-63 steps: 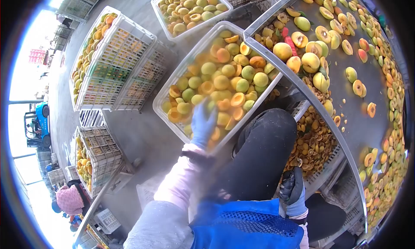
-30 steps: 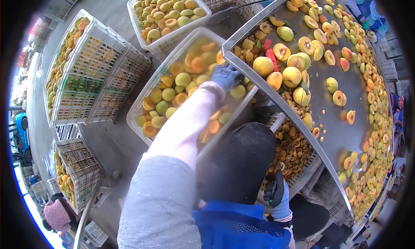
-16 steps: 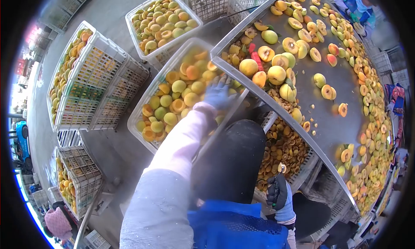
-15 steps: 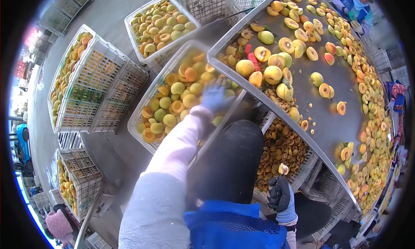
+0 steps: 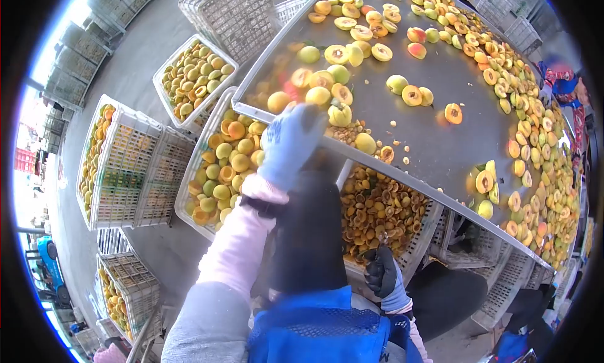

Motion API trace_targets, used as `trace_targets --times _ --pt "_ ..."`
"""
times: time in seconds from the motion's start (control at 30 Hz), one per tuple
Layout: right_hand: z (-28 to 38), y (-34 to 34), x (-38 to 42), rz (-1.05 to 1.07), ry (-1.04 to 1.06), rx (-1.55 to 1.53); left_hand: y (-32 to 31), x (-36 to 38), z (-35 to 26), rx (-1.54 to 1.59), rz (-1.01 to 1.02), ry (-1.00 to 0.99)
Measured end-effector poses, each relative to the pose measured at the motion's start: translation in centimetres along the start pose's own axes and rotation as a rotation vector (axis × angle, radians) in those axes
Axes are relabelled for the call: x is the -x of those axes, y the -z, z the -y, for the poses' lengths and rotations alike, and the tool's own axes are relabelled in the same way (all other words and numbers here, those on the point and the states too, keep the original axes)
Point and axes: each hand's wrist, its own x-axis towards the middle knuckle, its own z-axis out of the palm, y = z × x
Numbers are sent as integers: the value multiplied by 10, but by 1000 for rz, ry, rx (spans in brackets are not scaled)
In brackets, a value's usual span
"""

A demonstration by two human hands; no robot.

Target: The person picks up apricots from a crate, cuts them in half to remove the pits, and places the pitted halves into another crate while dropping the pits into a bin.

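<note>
My left hand (image 5: 290, 142), in a blue-grey glove, reaches over the near corner of the metal table (image 5: 434, 117). Its fingers are smeared by motion beside yellow peaches (image 5: 318, 95), so their grip does not show. My right hand (image 5: 382, 276), in a glove with dark fingers, is closed low by my lap. A small shiny tip (image 5: 382, 238) sticks up above its fist; the rest of what it holds is hidden. Under the table edge, a crate holds brownish pits and scraps (image 5: 380, 205). Left of my knee stands a white crate (image 5: 182, 196) of peach halves (image 5: 221, 168).
A second crate of peach halves (image 5: 192, 79) stands behind, and stacked crates (image 5: 129, 168) are at left. The table's raised metal rim (image 5: 402, 177) runs past my knees. Many halved peaches (image 5: 535, 168) line its far side. A blue vehicle (image 5: 51, 268) is at far left.
My left hand has moved from above the peach crate to the table's corner. The pale piece above my right fist is gone, and a shiny tip shows there. The view has shifted.
</note>
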Motion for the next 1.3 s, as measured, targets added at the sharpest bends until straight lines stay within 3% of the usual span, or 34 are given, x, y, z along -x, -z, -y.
trace_targets --times 0.07,0.13,0.23,0.33,0.43,0.57,0.63,0.73,0.77,0.8,0.83,0.9,0.93,1.03,1.13,1.17,1.23,1.3 --pt "3 -4 1 27 27 23 -22 -41 -22 -95 1 -30" --pt "3 7 -6 -42 57 28 -46 -73 -60 -31 -38 -201" --pt "16 8 -10 -144 111 21 -99 -113 -115 -161 287 -249" --pt "29 12 -9 -173 136 14 -176 -135 -127 -272 430 -194" --pt "31 25 -9 -219 214 24 -209 -132 -131 -397 566 -172" --pt "59 17 10 -302 408 -34 -187 -110 -132 6 475 -212" --pt "77 6 29 -244 556 76 -155 -77 -138 329 560 -200" --pt "103 -21 44 -167 766 274 -110 -4 -154 761 852 -17" --pt "103 -28 45 -138 832 347 -102 18 -155 929 961 206" --pt "92 -16 34 -205 1019 668 -94 33 -151 984 1041 204" --pt "85 -8 25 -333 1216 963 -91 53 -146 942 844 50" --pt "77 -6 21 -407 1445 1319 -79 75 -146 940 711 154" --pt "69 -11 21 -391 1384 1275 -73 86 -147 940 643 205" --pt "51 -14 16 -427 1398 1334 -77 112 -149 1395 520 531" --pt "34 -20 10 -467 1444 1255 -72 126 -147 1359 411 510" --pt "30 -23 10 -471 1446 1193 -73 129 -142 1159 373 348" --pt "30 -22 11 -406 1318 1239 -73 130 -138 1134 377 291" --pt "30 -25 11 -380 1340 1314 -70 128 -137 1084 368 289"
